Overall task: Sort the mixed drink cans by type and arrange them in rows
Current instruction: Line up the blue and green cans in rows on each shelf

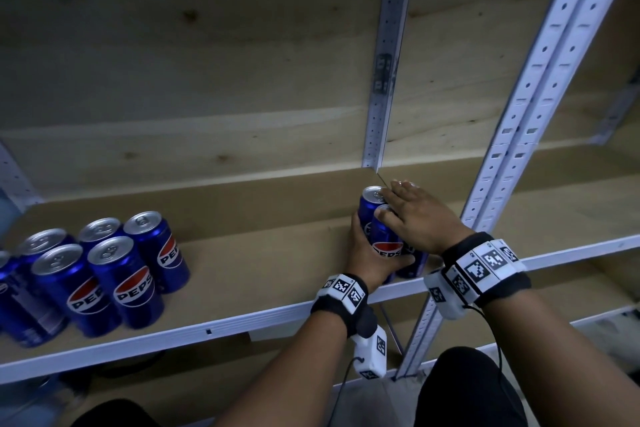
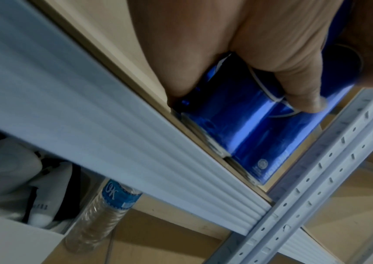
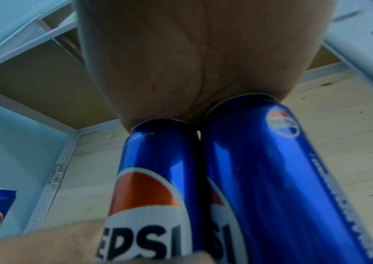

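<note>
Three blue Pepsi cans stand close together on the shelf's right end, beside the upright post. My left hand (image 1: 365, 255) grips the front can (image 1: 385, 239) from its left side, thumb across the logo. In the left wrist view the thumb (image 2: 303, 92) curls round that blue can (image 2: 244, 128). My right hand (image 1: 417, 217) lies flat on the can tops with straight fingers, reaching the rear can (image 1: 370, 200). In the right wrist view the palm (image 3: 158, 62) rests on two can tops (image 3: 158, 160) (image 3: 278, 175). The third can (image 1: 414, 265) is mostly hidden under my right wrist.
Several more Pepsi cans (image 1: 114, 274) stand grouped at the shelf's left end. Bare wooden board (image 1: 263, 246) lies between the two groups. A white metal rail (image 1: 214, 326) edges the shelf and perforated posts (image 1: 519, 135) rise at the right. A water bottle (image 2: 104, 210) stands below.
</note>
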